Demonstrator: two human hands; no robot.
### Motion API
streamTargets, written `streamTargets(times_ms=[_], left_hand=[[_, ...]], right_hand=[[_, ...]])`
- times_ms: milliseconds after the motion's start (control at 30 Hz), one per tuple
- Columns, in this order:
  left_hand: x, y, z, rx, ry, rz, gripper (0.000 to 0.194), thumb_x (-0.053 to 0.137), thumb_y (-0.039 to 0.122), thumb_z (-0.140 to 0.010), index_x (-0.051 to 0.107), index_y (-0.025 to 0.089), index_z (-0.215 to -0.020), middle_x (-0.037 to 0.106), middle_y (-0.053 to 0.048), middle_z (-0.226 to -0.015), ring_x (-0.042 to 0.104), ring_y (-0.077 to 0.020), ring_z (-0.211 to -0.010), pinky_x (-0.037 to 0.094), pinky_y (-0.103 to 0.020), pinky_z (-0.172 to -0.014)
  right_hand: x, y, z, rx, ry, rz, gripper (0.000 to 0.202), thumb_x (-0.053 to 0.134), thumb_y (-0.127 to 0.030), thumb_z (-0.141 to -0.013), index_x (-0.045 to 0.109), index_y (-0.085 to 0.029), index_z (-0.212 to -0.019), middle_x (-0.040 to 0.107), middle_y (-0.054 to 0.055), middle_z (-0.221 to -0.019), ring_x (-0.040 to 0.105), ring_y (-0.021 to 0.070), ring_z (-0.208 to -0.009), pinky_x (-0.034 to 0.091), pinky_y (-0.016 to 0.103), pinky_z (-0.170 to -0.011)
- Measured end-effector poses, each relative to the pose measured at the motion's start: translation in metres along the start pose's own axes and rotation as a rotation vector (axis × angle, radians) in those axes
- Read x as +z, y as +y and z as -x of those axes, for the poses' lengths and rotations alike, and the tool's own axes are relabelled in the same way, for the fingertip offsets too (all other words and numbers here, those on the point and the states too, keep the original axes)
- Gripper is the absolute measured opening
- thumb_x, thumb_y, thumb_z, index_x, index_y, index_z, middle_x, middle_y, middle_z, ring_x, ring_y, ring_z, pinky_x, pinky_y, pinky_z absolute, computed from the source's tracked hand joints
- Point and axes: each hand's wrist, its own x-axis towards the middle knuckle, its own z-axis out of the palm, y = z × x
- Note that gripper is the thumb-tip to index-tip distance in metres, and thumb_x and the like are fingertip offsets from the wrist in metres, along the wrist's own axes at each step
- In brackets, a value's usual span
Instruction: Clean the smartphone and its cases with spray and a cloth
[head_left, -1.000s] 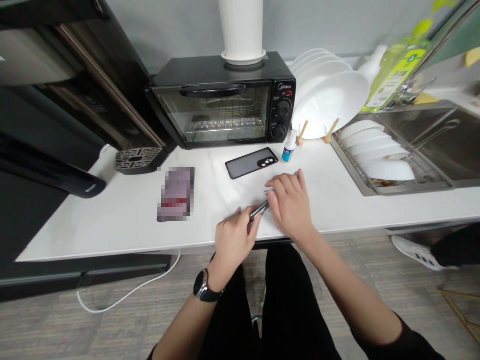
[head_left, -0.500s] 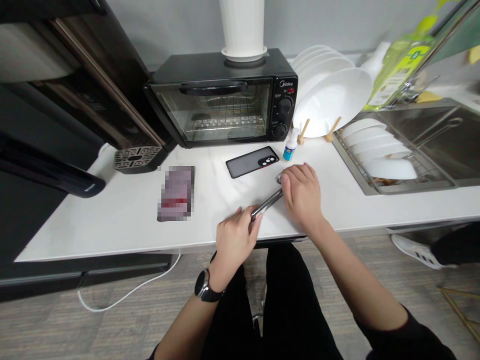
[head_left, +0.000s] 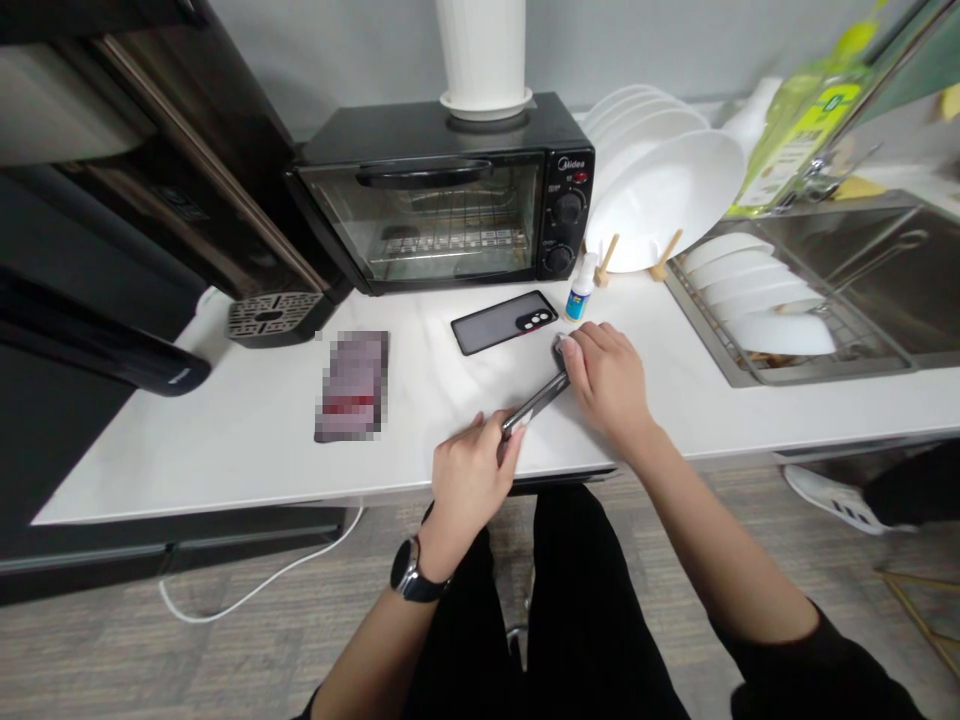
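A smartphone (head_left: 541, 398) is tilted on its edge above the front of the counter, its slim side facing up toward me. My left hand (head_left: 471, 470) is closed on its near end, thumb and fingers pinching it. At the far end, beside the camera bump, my right hand (head_left: 606, 385) is closed with bent fingers over the phone. A small pale bit shows by the right thumb; I cannot tell what it is. Just beyond lies a phone case (head_left: 502, 323) with a black rim, and a small white spray bottle (head_left: 580, 290) with a blue label stands beside it.
A blurred-out flat item (head_left: 352, 388) lies on the white counter (head_left: 247, 450) to the left. Behind are a toaster oven (head_left: 450, 220) and a drinks machine (head_left: 277, 318). White plates (head_left: 667, 200) stand right, near the sink rack (head_left: 817, 375). Another person's shoe (head_left: 829, 497) is on the floor.
My right hand has shifted slightly up and outward along the phone's far end, showing more of the camera bump. The left hand keeps its hold in place.
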Motion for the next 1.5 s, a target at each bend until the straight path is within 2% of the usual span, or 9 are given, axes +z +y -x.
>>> streamTargets(times_ms=[167,300,533,633,800,1100,1233,1367,1500], left_hand=[[0.008,-0.011,0.006,0.000,-0.039,-0.014,0.016,0.061,0.025,-0.097,0.073,0.020,-0.088,0.073,-0.004,-0.066,0.070,-0.0209,-0.058,0.051,-0.029,-0.061],[0.012,-0.017,0.009,0.022,-0.098,0.016,0.019,0.066,0.021,-0.086,0.066,0.022,-0.066,0.072,-0.005,-0.063,0.071,-0.0221,-0.058,0.050,-0.030,-0.059],[0.000,0.000,0.000,0.009,0.034,0.015,0.018,0.062,0.029,-0.104,0.073,0.018,-0.114,0.075,-0.002,-0.070,0.074,-0.0201,-0.062,0.055,-0.028,-0.070],[0.002,-0.001,0.000,0.010,0.039,0.001,0.017,0.062,0.028,-0.103,0.073,0.016,-0.108,0.073,-0.002,-0.067,0.073,-0.0205,-0.059,0.053,-0.028,-0.065],[0.009,-0.010,0.004,0.075,0.015,-0.070,0.019,0.061,0.015,-0.089,0.069,0.018,-0.073,0.073,-0.006,-0.064,0.071,-0.0235,-0.056,0.048,-0.031,-0.056],[0.002,-0.001,0.000,0.026,0.050,-0.002,0.019,0.062,0.031,-0.105,0.073,0.017,-0.111,0.074,-0.001,-0.068,0.073,-0.0194,-0.060,0.053,-0.026,-0.067],[0.006,-0.005,0.002,0.034,0.066,-0.009,0.016,0.061,0.026,-0.102,0.074,0.016,-0.101,0.074,-0.003,-0.067,0.073,-0.0205,-0.058,0.052,-0.027,-0.064],[0.008,-0.010,0.005,0.064,0.072,0.003,0.021,0.060,0.018,-0.094,0.069,0.018,-0.075,0.072,-0.005,-0.064,0.070,-0.0213,-0.054,0.049,-0.029,-0.056],[0.005,-0.006,0.003,0.042,0.047,-0.018,0.016,0.062,0.026,-0.102,0.074,0.016,-0.101,0.073,-0.003,-0.067,0.073,-0.0208,-0.059,0.054,-0.028,-0.066]], right_hand=[[0.010,-0.053,0.036,-0.230,-0.006,-0.124,0.060,0.026,-0.058,-0.111,0.059,-0.016,-0.139,0.068,0.015,-0.134,0.054,0.0316,-0.133,0.015,0.062,-0.131],[0.010,-0.067,0.049,-0.461,-0.076,-0.135,0.070,0.034,-0.069,-0.106,0.056,-0.015,-0.144,0.067,0.015,-0.137,0.054,0.0308,-0.131,0.025,0.054,-0.128],[-0.003,0.007,0.002,-0.005,-0.014,-0.028,0.052,0.025,-0.050,-0.112,0.067,-0.022,-0.097,0.068,0.011,-0.096,0.057,0.0300,-0.097,0.044,0.052,-0.106],[-0.001,-0.013,0.011,-0.017,0.025,-0.057,0.044,0.028,-0.039,-0.112,0.068,-0.022,-0.104,0.070,0.010,-0.106,0.058,0.0294,-0.110,0.027,0.058,-0.125],[0.005,-0.067,0.044,-0.421,-0.062,-0.235,0.037,0.037,-0.036,-0.111,0.065,-0.019,-0.128,0.072,0.009,-0.125,0.060,0.0247,-0.119,0.020,0.051,-0.132],[0.001,0.002,0.012,0.092,0.063,-0.150,0.042,0.029,-0.036,-0.113,0.068,-0.022,-0.116,0.071,0.011,-0.124,0.060,0.0311,-0.129,0.031,0.063,-0.125],[0.001,-0.034,0.036,-0.141,-0.020,-0.181,0.039,0.036,-0.037,-0.112,0.059,-0.019,-0.139,0.065,0.013,-0.146,0.042,0.0313,-0.154,0.018,0.062,-0.132],[0.000,-0.059,0.051,-0.398,-0.112,-0.242,0.042,0.039,-0.039,-0.112,0.056,-0.019,-0.145,0.068,0.011,-0.145,0.053,0.0253,-0.144,0.019,0.052,-0.135],[-0.001,-0.021,0.033,-0.084,-0.005,-0.212,0.038,0.041,-0.047,-0.111,0.064,-0.021,-0.125,0.071,0.013,-0.130,0.057,0.0320,-0.139,0.027,0.062,-0.128]])
